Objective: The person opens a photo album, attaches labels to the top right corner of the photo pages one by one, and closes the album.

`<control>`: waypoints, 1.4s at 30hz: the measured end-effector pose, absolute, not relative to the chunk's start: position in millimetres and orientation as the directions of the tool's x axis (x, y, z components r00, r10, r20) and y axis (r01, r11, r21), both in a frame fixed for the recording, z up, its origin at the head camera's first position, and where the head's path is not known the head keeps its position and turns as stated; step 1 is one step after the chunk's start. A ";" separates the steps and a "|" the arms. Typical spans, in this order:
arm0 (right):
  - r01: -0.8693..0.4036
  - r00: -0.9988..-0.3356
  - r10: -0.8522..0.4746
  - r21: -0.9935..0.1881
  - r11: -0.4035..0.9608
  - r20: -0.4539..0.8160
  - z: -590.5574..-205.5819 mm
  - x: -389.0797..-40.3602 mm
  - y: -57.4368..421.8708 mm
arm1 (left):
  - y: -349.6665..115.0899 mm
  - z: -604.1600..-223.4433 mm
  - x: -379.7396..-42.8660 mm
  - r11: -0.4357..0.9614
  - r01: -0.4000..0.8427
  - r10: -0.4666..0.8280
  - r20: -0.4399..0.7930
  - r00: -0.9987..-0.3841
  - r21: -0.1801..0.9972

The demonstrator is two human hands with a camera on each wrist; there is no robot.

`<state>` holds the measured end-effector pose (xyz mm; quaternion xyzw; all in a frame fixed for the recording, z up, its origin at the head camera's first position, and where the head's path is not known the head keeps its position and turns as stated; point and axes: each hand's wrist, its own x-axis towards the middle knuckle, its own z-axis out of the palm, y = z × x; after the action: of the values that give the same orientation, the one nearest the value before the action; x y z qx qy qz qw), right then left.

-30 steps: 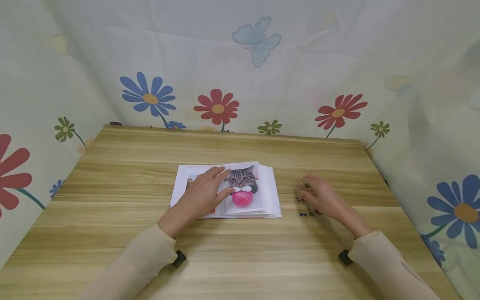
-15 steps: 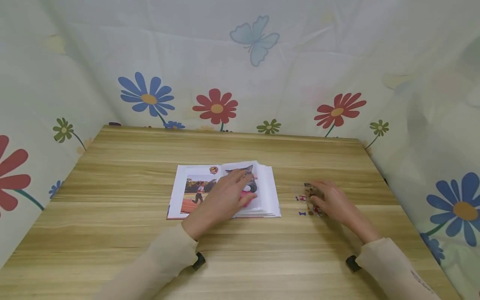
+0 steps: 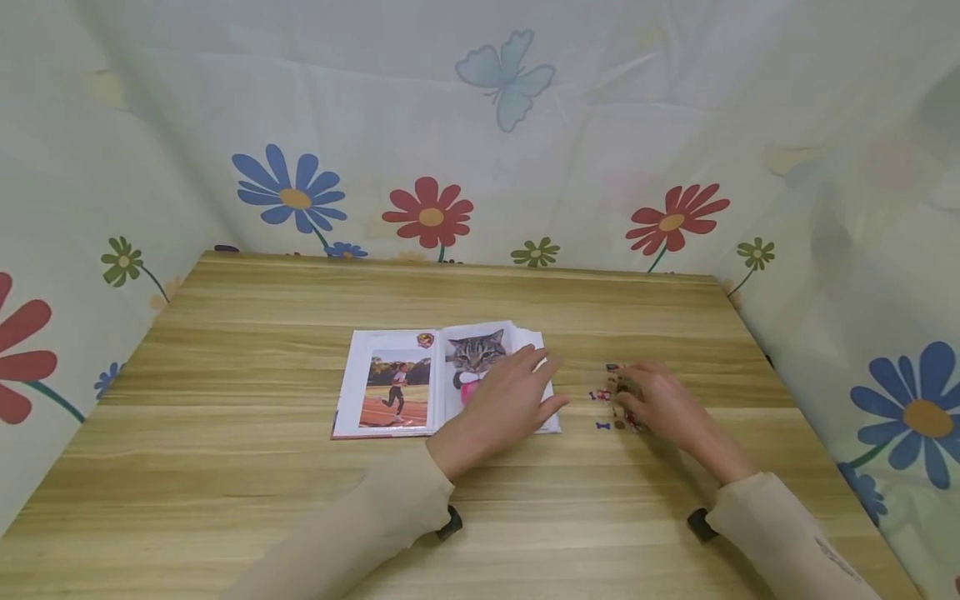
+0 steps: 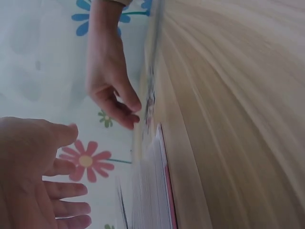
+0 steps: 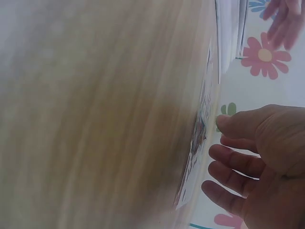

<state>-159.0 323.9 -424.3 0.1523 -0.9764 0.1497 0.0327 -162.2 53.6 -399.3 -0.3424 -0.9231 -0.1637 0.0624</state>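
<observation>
An open photo album (image 3: 358, 358) lies on the wooden table, a photo of a runner (image 3: 396, 390) on its left page and a cat picture (image 3: 476, 353) on its right page. Over the right page is my left hand (image 3: 498, 404), partly covering the cat picture; in the left wrist view its fingers are spread and hold nothing. My right hand (image 3: 663, 404) hovers just above a clear sheet of small stickers (image 3: 603, 426), right of the album. In the right wrist view, its loosely bent fingers (image 5: 233, 160) stand apart from the sheet's surface. Part of the sheet is hidden beneath this hand.
Bare wooden table (image 3: 300, 292) surrounds the album and sheet. A flower-patterned curtain (image 3: 592, 108) hangs behind the table and along both sides. A dark strap piece (image 3: 702, 525) shows at the right wrist.
My left hand has moved right, from the album's middle across the cat page, uncovering the runner photo. The right hand has shifted slightly to the right over the sticker sheet.
</observation>
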 end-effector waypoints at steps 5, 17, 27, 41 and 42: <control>-0.328 -0.944 -0.306 -0.261 0.908 0.122 -423.8 -160.3 321.6 | 76.7 -401.3 -162.9 0.728 0.659 0.600 0.289 -0.746 0.187; -0.353 -0.934 -0.330 -0.228 0.907 0.134 -424.1 -164.1 319.8 | 117.5 -418.0 -166.5 0.742 0.660 0.618 0.264 -0.740 0.113; -0.330 -0.944 -0.317 -0.221 0.918 0.090 -426.2 -167.5 322.5 | 136.3 -428.1 -174.5 0.792 0.597 0.586 0.112 -0.802 0.128; -0.356 -0.933 -0.337 -0.199 0.913 0.124 -429.5 -167.9 324.5 | 147.9 -432.7 -174.7 0.812 0.576 0.579 -0.004 -0.815 0.096; -0.357 -0.933 -0.338 -0.200 0.912 0.126 -429.6 -167.6 324.9 | 148.5 -433.0 -174.7 0.812 0.577 0.580 -0.009 -0.815 0.090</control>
<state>-167.6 324.9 -429.6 0.1778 -0.9768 0.1107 0.0446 -174.7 148.5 -433.0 -0.3040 -0.9516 -0.0415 -0.0179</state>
